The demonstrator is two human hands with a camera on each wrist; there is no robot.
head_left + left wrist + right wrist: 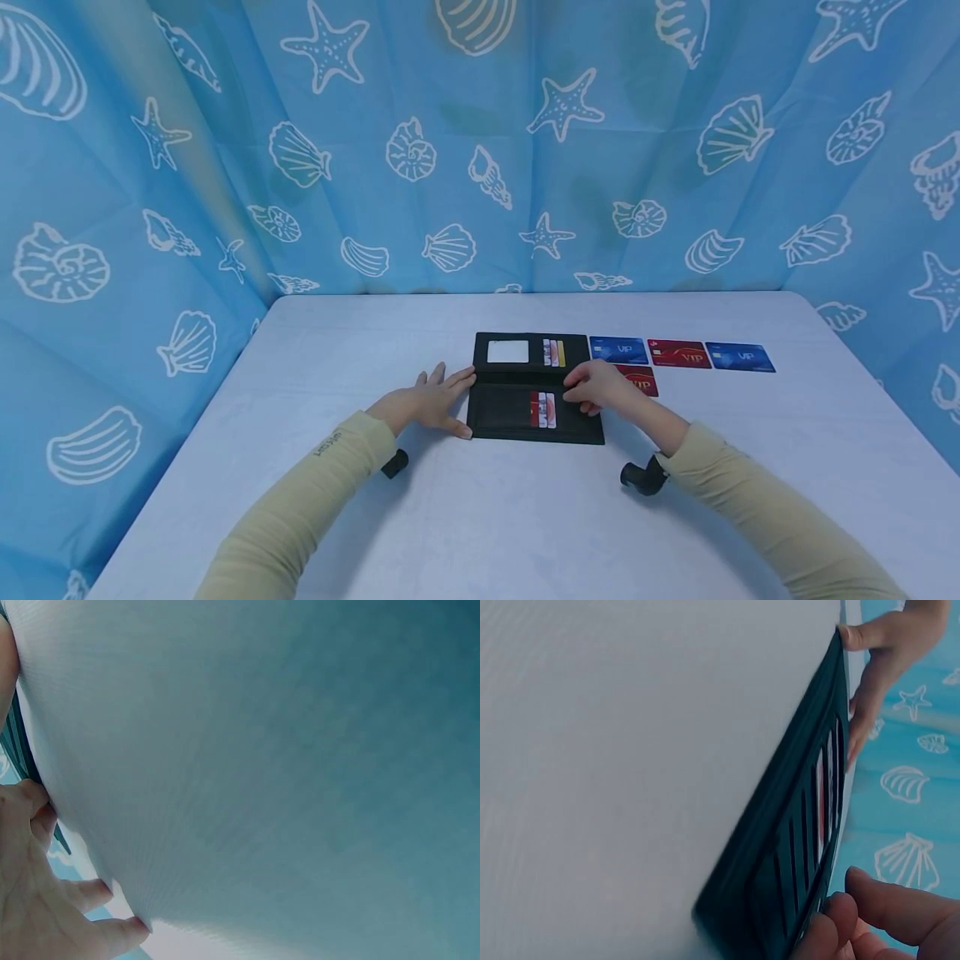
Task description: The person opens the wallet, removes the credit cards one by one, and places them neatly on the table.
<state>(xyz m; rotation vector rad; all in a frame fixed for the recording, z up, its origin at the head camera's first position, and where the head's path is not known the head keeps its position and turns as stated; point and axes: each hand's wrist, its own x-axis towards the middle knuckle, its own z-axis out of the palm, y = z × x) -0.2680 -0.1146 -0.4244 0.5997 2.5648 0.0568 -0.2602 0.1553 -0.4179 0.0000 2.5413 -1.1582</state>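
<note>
An unfolded black wallet (504, 408) lies on the table, with striped cards (543, 410) in its lower slots and more cards (553, 352) in the upper ones. My left hand (429, 403) is spread flat at the wallet's left edge, its thumb at the lower corner. My right hand (600, 387) is over the wallet's right side near the fold. In the right wrist view its curled fingers (841, 909) and thumb are close together at the wallet's edge; I cannot tell whether they pinch anything. Beside it a red VIP card (641, 380) is partly covered by that hand.
Right of the wallet, a blue VIP card (618, 350), a red one (678, 354) and another blue one (740, 357) lie in a row on the white table (510, 517). Black wrist devices (643, 477) show under both sleeves. A blue shell-patterned curtain (450, 167) hangs behind.
</note>
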